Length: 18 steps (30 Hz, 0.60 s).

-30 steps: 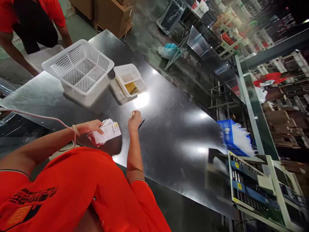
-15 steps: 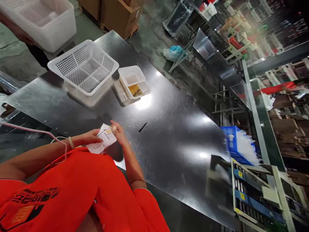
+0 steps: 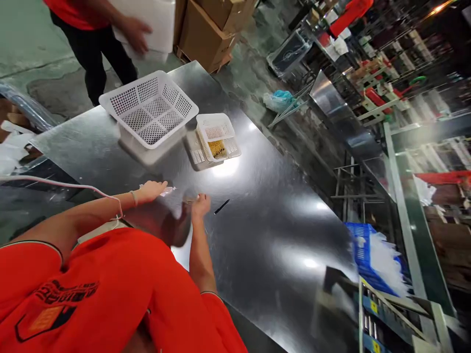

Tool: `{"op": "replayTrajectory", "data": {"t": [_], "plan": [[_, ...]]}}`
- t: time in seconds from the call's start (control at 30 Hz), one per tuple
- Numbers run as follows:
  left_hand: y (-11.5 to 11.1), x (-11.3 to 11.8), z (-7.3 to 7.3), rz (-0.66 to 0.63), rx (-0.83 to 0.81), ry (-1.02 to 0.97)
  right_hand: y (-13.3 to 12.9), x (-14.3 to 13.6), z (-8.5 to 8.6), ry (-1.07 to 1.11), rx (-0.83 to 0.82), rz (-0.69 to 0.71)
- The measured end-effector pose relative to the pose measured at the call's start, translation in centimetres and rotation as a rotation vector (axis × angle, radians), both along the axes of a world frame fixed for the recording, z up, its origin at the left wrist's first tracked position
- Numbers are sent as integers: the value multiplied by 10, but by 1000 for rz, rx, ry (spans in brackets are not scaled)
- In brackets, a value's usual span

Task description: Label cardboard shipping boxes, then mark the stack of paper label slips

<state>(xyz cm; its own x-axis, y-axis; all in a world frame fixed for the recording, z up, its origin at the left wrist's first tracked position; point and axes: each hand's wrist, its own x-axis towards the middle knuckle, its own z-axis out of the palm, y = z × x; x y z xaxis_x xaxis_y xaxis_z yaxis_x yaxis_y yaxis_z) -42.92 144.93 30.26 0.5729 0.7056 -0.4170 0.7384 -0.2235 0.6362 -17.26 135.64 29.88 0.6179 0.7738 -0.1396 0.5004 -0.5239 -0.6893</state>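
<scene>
My left hand (image 3: 152, 190) is closed over a thin white printed packet (image 3: 168, 191), seen almost edge-on low over the steel table (image 3: 257, 245). To its right, my right hand (image 3: 201, 203) is curled into a pinch. A thin yellowish band (image 3: 189, 200) shows at its fingertips, too blurred to make out fully. Beside the right hand lies a black pen (image 3: 222, 207). Farther up stands a small white basket (image 3: 215, 117), with a heap of thin yellow bands (image 3: 217, 149) in one section.
A large white perforated basket (image 3: 149, 146) stands left of the small one. Beyond the table a person (image 3: 136, 34) in red carries a white tub (image 3: 158, 24). Cardboard boxes (image 3: 202, 39) are stacked behind. A blue crate (image 3: 362, 250) stands by the right edge. A pink cable (image 3: 73, 185) crosses at left.
My hands have moved apart; the packet, earlier tilted face-up between them, is now flat in my left hand. The view has shifted, and the person with the tub has moved right.
</scene>
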Motion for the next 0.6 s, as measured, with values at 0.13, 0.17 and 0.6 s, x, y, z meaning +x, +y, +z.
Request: {"op": "replayTrajectory", "data": {"t": [0.13,0.17,0.6], "plan": [[-2,-2,-7,53,-6,-53,14,-38,-8,200,26,307],[-3,-2,-7,63,-5,-69,19,-50,-13,278,15,391],[22,-78,-35,359,-142,-409,38,-102,-48,512,2,214]]}}
